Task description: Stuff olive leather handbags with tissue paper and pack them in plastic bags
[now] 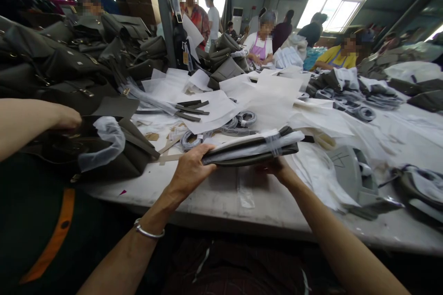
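Observation:
A flat dark grey bag is held just above the front of the table, its edge turned toward me. White wrapping shows between its layers, and a clear plastic band circles its right part. My left hand grips the left end, thumb on top. At the right part, my right hand holds it from below, fingers mostly hidden under it. Behind the bag lie plastic-wrapped coiled straps and sheets of white paper.
A grey tape dispenser stands to the right on the white table. Dark bags are piled at the left. A co-worker's arm reaches in beside a dark bag. Other people work across the table.

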A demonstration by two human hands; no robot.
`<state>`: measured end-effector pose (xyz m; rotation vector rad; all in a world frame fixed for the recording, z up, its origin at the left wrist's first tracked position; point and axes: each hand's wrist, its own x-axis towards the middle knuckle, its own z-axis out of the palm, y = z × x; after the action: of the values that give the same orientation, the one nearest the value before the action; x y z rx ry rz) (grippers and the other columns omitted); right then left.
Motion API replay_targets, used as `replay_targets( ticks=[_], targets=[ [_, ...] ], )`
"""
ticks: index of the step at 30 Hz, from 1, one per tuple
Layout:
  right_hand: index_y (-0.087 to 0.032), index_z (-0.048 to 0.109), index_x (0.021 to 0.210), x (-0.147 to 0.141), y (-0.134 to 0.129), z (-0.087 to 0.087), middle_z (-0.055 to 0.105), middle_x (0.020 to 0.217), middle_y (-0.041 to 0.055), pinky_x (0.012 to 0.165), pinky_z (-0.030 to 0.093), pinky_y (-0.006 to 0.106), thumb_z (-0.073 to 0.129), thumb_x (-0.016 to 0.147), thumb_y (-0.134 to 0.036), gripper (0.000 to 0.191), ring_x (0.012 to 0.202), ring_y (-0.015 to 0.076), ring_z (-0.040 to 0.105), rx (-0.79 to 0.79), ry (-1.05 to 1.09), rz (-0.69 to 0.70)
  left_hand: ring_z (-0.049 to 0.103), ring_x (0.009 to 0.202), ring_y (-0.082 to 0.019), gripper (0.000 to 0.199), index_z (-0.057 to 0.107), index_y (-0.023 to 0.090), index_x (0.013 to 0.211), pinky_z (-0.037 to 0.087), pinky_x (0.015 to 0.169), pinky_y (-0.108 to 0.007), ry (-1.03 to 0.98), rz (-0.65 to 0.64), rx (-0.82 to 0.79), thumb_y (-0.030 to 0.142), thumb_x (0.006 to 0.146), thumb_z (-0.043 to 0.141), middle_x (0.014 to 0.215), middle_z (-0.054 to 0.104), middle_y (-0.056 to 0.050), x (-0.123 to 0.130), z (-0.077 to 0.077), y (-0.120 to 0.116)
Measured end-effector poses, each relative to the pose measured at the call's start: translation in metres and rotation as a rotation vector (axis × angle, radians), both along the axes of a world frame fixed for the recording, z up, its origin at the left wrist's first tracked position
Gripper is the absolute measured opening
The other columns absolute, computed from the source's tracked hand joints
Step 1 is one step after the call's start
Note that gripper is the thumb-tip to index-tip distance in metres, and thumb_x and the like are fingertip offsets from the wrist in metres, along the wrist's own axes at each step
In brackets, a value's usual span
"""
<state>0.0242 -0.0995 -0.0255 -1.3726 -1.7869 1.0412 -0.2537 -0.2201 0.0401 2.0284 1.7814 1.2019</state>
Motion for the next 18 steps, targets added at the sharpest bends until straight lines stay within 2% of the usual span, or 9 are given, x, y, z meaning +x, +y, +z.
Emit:
replay_targets(
  ticks=[2, 4, 7, 9, 12, 14, 16, 18],
  targets=[
    [-0.019, 0.062, 0.102, 0.017, -0.02, 0.002, 0.07, 0.08, 0.0067, 0.057, 0.059, 0.038, 0.062, 0.079, -0.037, 0.029, 0.063, 0.022, 0.069, -0.028, -0.011, -0.078, 0.066, 0.1, -0.02, 0.039, 0.066, 0.02, 0.11, 0.05, 0.095, -0.032, -0.013, 0.011, -0.004, 0.015, 0.071, 0.065, 0.109, 0.07, -0.002, 0.0, -0.003, -0.001],
    [-0.02, 0.064, 0.108, 0.03, -0.047, 0.008, 0.07, 0.089, 0.0068, 0.067, 0.059, 0.038, 0.064, 0.08, -0.036, 0.032, 0.072, 0.0215, 0.07, 0.041, -0.105, -0.027, 0.066, 0.101, -0.02, 0.04, 0.065, 0.019, 0.111, 0.05, 0.096, -0.032, -0.011, 0.02, -0.007, 0.015, 0.071, 0.065, 0.111, 0.07, -0.002, 0.0, -0.006, -0.002],
    [-0.023, 0.066, 0.116, 0.034, -0.086, 0.016, 0.068, 0.112, 0.0088, 0.089, 0.055, 0.039, 0.067, 0.083, -0.035, 0.035, 0.096, 0.0229, 0.067, 0.225, -0.279, 0.339, 0.066, 0.104, -0.021, 0.041, 0.065, 0.019, 0.113, 0.049, 0.099, -0.033, 0.01, 0.04, 0.011, 0.016, 0.072, 0.065, 0.113, 0.07, -0.003, 0.002, -0.011, -0.003],
    [-0.023, 0.065, 0.121, 0.028, -0.1, 0.016, 0.065, 0.12, 0.0105, 0.095, 0.051, 0.04, 0.071, 0.082, -0.031, 0.041, 0.106, 0.0251, 0.063, 0.33, -0.352, 0.523, 0.065, 0.105, -0.021, 0.041, 0.065, 0.019, 0.114, 0.049, 0.099, -0.034, 0.018, 0.052, 0.027, 0.018, 0.073, 0.065, 0.113, 0.07, -0.003, 0.004, -0.015, -0.003],
    [-0.02, 0.071, 0.108, 0.015, -0.099, 0.006, 0.068, 0.103, 0.011, 0.088, 0.052, 0.038, 0.063, 0.088, -0.026, 0.022, 0.099, 0.024, 0.062, 0.434, -0.389, 0.574, 0.066, 0.104, -0.021, 0.04, 0.064, 0.02, 0.114, 0.05, 0.097, -0.034, -0.002, 0.081, 0.024, 0.022, 0.075, 0.065, 0.112, 0.07, -0.002, 0.005, -0.018, -0.005],
    [-0.02, 0.073, 0.094, 0.01, -0.089, -0.001, 0.068, 0.093, 0.0094, 0.082, 0.052, 0.034, 0.056, 0.093, -0.025, 0.018, 0.09, 0.0211, 0.063, 0.43, -0.341, 0.556, 0.066, 0.102, -0.022, 0.039, 0.065, 0.021, 0.113, 0.051, 0.096, -0.034, -0.035, 0.107, 0.014, 0.025, 0.075, 0.065, 0.111, 0.071, -0.002, 0.004, -0.018, -0.007],
    [-0.019, 0.073, 0.087, 0.008, -0.077, -0.006, 0.068, 0.088, 0.0075, 0.076, 0.053, 0.031, 0.057, 0.092, -0.028, 0.019, 0.082, 0.0183, 0.064, 0.329, -0.255, 0.507, 0.067, 0.1, -0.021, 0.038, 0.065, 0.021, 0.112, 0.051, 0.094, -0.032, -0.069, 0.138, 0.006, 0.028, 0.075, 0.066, 0.109, 0.071, -0.001, 0.002, -0.017, -0.01],
    [-0.019, 0.073, 0.085, 0.008, -0.063, -0.005, 0.068, 0.075, 0.0044, 0.062, 0.052, 0.026, 0.06, 0.088, -0.034, 0.021, 0.066, 0.0151, 0.063, 0.099, -0.153, 0.397, 0.067, 0.099, -0.021, 0.038, 0.066, 0.022, 0.112, 0.052, 0.092, -0.031, -0.098, 0.17, 0.0, 0.031, 0.075, 0.066, 0.108, 0.071, -0.001, -0.001, -0.016, -0.012]
  ],
)
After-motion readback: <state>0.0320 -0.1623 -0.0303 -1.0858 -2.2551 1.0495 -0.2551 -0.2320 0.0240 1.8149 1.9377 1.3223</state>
